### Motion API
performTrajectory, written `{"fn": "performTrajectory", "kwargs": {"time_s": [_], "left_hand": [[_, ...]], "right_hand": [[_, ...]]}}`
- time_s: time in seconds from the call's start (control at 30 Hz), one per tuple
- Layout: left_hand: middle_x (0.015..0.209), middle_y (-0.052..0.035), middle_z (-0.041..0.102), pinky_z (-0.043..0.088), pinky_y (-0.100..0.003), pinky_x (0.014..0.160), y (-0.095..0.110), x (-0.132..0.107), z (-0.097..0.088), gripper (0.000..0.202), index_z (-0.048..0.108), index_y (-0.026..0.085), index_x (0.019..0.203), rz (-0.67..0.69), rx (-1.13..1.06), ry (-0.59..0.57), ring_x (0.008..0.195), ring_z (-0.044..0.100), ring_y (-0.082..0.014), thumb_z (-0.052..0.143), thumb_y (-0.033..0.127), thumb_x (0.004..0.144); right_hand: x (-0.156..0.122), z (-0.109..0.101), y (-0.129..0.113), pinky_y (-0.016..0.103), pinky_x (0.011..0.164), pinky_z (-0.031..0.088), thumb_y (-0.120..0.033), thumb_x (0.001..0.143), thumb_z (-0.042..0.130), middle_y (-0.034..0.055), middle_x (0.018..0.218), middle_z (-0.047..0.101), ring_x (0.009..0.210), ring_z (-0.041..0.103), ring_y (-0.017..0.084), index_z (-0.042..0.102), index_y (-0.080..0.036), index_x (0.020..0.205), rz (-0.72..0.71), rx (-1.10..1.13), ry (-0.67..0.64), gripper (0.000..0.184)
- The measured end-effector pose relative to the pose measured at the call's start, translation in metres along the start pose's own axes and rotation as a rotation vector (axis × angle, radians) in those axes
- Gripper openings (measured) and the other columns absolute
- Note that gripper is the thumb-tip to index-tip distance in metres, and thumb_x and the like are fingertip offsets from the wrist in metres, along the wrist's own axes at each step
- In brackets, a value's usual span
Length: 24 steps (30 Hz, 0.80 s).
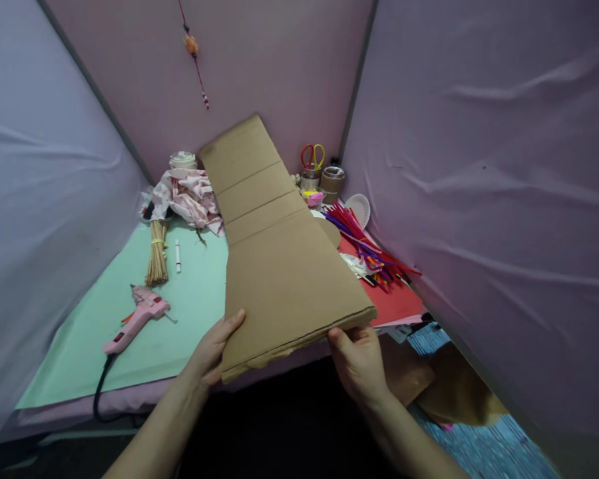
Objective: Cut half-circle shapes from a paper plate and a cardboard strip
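Brown creased cardboard sheet (279, 266), ragged edge

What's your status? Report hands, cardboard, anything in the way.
Left hand and right hand both grip the cardboard sheet at its near edge. Sheet held tilted above the table. Glue gun lies to its left, apart.

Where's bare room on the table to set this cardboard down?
Bare mint-green paper sheet lies between the pink glue gun, white marker and the brown cardboard sheet held by left hand and right hand. Crowded: pink cloth at the back, coloured pipe cleaners on the red sheet.
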State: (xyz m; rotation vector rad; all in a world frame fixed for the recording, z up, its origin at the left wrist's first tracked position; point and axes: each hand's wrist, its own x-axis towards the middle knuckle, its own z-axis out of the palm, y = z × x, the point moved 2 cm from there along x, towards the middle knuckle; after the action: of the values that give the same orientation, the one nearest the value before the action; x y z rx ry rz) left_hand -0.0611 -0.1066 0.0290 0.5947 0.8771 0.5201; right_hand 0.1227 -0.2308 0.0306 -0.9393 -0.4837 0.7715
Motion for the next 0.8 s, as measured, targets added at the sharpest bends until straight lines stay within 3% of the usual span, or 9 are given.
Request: {"fn": "performTrajectory", "kwargs": {"time_s": [0.17,0.23,0.37,0.5,0.63,0.8], "left_hand": [[0.113,-0.0155,0.070,0.057,-0.037,0.087,0.006,-0.006,-0.001,0.051,0.049,0.011,0.133,0.020,0.022,0.013,0.098,0.069,-0.0276,0.061,0.022,0.085],[0.115,-0.0151,0.069,0.057,-0.037,0.086,0.010,-0.011,-0.001,0.055,0.049,0.012,0.133,0.052,0.055,0.022,0.100,0.068,-0.0283,0.065,0.022,0.082],[0.116,-0.0138,0.068,0.058,-0.037,0.084,0.017,-0.023,-0.002,0.068,0.048,0.016,0.134,0.139,0.151,0.048,0.102,0.067,-0.0305,0.075,0.028,0.073],[0.112,-0.0123,0.070,0.059,-0.037,0.082,0.022,-0.032,-0.004,0.078,0.049,0.018,0.135,0.254,0.265,0.087,0.102,0.067,-0.0320,0.080,0.035,0.066],[0.109,-0.0096,0.072,0.058,-0.037,0.082,0.032,-0.036,-0.012,0.074,0.055,0.019,0.129,0.349,0.379,0.134,0.100,0.067,-0.0316,0.081,0.040,0.063],[0.101,-0.0076,0.074,0.060,-0.036,0.077,0.053,-0.049,-0.025,0.071,0.063,0.020,0.119,0.417,0.448,0.224,0.093,0.069,-0.0319,0.083,0.043,0.055]], "right_hand": [[-0.002,0.000,0.002,0.041,0.091,0.049,-0.042,0.065,0.081,0.0065,0.094,0.074,0.095,0.066,0.025,0.067,-0.021,0.093,0.022,-0.052,-0.038,0.038],[0.000,-0.007,-0.004,0.042,0.090,0.049,-0.045,0.064,0.080,0.0066,0.092,0.073,0.095,0.066,0.026,0.067,-0.021,0.094,0.040,-0.153,-0.114,0.041],[0.019,-0.032,-0.026,0.043,0.089,0.048,-0.037,0.065,0.078,0.0076,0.098,0.071,0.096,0.064,0.027,0.066,-0.020,0.100,0.034,-0.553,-0.383,0.041],[0.056,-0.051,-0.038,0.041,0.091,0.045,-0.018,0.078,0.060,0.0126,0.113,0.062,0.106,0.057,0.026,0.062,-0.016,0.110,-0.182,-1.106,-0.459,0.032],[0.078,-0.043,-0.032,0.039,0.091,0.043,-0.014,0.084,0.052,0.0167,0.111,0.060,0.105,0.056,0.027,0.059,-0.011,0.114,-0.212,-1.557,-0.353,0.031],[0.088,-0.029,-0.031,0.038,0.088,0.042,-0.030,0.088,0.057,0.0197,0.108,0.059,0.104,0.055,0.032,0.061,-0.008,0.109,-0.261,-1.888,-0.235,0.031]]}}
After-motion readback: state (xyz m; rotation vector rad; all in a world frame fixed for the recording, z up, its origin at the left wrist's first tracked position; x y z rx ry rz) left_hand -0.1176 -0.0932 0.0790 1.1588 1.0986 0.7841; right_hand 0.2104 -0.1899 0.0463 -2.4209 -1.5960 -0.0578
